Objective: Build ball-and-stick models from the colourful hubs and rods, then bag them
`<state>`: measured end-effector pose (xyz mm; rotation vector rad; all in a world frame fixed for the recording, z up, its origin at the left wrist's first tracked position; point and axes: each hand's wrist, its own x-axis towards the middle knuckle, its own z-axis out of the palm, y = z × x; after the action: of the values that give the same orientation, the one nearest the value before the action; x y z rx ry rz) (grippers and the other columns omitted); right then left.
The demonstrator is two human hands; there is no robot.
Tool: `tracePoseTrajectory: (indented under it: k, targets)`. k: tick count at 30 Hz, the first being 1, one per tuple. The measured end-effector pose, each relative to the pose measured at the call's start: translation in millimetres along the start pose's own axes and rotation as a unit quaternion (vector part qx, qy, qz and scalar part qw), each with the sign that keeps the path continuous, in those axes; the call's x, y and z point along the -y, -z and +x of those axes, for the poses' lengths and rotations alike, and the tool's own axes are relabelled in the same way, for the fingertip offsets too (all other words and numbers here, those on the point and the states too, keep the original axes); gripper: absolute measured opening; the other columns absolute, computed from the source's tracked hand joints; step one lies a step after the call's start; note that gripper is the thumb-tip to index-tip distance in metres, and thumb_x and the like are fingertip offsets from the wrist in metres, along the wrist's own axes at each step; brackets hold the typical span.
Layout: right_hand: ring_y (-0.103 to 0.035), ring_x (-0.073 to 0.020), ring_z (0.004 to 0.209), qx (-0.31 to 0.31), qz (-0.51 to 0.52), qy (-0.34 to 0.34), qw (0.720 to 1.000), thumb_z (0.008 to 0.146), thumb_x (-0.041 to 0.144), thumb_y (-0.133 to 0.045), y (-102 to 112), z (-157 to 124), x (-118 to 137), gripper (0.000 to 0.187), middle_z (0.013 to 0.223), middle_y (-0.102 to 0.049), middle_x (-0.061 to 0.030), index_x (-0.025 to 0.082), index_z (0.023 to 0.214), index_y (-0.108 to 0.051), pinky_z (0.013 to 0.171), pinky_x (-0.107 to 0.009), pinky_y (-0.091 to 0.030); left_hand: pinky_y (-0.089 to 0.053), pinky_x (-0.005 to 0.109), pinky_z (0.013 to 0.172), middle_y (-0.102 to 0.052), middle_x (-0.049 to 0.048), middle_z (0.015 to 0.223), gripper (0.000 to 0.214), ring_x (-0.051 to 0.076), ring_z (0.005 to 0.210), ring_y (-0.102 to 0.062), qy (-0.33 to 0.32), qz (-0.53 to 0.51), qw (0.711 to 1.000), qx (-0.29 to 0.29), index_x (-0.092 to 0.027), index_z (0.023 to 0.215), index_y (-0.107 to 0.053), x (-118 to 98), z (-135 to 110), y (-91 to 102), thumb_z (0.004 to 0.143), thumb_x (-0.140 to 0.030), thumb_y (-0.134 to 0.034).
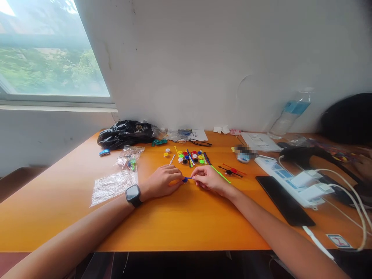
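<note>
My left hand (164, 181), with a dark watch on its wrist, is closed at the fingertips on a small round blue plastic piece (185, 179). From the right, my right hand (209, 179) pinches a thin blue stick (190, 178) whose left end meets that round piece. Whether the two are joined, I cannot tell. Just beyond my hands lies a cluster of small coloured round caps (195, 155) with several thin sticks among them. A white stick (172, 159) rests behind my left hand, and a bright green stick (221, 174) behind my right wrist.
Black (229, 172) and red (234, 169) stick pieces lie to the right. Clear plastic wrapping (116, 188) and a black bag (126, 133) are at left. A black phone (283, 199), a white power strip (286, 180) with cables and a bottle (290, 114) occupy the right side.
</note>
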<state>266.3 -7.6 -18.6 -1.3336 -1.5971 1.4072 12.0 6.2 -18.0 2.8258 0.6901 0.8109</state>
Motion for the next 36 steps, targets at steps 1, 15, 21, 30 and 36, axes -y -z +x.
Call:
tracePoseTrajectory:
  k: [1, 15, 21, 30, 36]
  targets:
    - [-0.045, -0.0089, 0.045, -0.015, -0.005, 0.01, 1.0, 0.079, 0.032, -0.071, 0.7, 1.5, -1.9, 0.014, 0.06, -0.065, 0.0012, 0.019, 0.084, -0.07, 0.043, -0.021, -0.03, -0.053, 0.034, 0.082, -0.073, 0.0076, 0.095, 0.021, 0.021, 0.089, -0.067, -0.001, 0.008, 1.0, 0.004, -0.023, 0.106, -0.072, -0.3, 0.6, -0.6, 0.107, -0.031, -0.053]
    - [-0.056, -0.016, 0.053, -0.068, -0.111, 0.067, 0.989, 0.089, 0.042, -0.065, 6.2, 6.7, -10.0, 0.022, 0.061, -0.063, 0.0001, 0.021, 0.083, -0.067, 0.051, -0.026, -0.038, -0.053, 0.042, 0.1, -0.072, 0.0096, 0.12, 0.029, 0.025, 0.11, -0.064, -0.012, -0.008, 1.0, 0.026, -0.026, 0.13, -0.067, 1.5, 3.1, -2.4, 0.105, -0.026, -0.052]
    - [-0.045, -0.0157, 0.054, -0.176, -0.272, 0.165, 0.932, 0.105, 0.058, -0.045, 12.0, -2.2, 6.6, 0.051, 0.056, -0.047, 0.0013, 0.023, 0.068, -0.047, 0.055, -0.03, -0.028, -0.051, 0.04, 0.098, -0.072, 0.0086, 0.113, 0.023, 0.024, 0.105, -0.065, 0.002, -0.016, 0.999, 0.041, -0.024, 0.12, -0.068, 1.4, 5.1, -3.7, 0.106, -0.024, -0.05]
    - [-0.053, -0.018, 0.056, -0.122, -0.182, 0.107, 0.97, 0.102, 0.065, -0.046, 21.0, 2.6, 4.9, 0.051, 0.057, -0.053, 0.0014, 0.021, 0.089, -0.068, 0.056, -0.029, -0.035, -0.051, 0.042, 0.102, -0.07, 0.0095, 0.124, 0.032, 0.026, 0.113, -0.064, 0.027, -0.032, 0.999, 0.027, -0.025, 0.136, -0.06, -4.7, 1.6, -1.9, 0.105, -0.026, -0.054]
    - [-0.044, -0.0132, 0.05, -0.048, -0.085, 0.007, 0.995, 0.101, 0.068, -0.048, 24.3, -3.5, 9.8, 0.055, 0.051, -0.049, 0.0042, 0.018, 0.091, -0.07, 0.054, -0.026, -0.033, -0.049, 0.046, 0.109, -0.065, 0.0114, 0.139, 0.046, 0.03, 0.126, -0.059, 0.065, -0.04, 0.996, -0.054, -0.025, 0.151, -0.049, -1.6, -0.1, 6.2, 0.105, -0.031, -0.056]
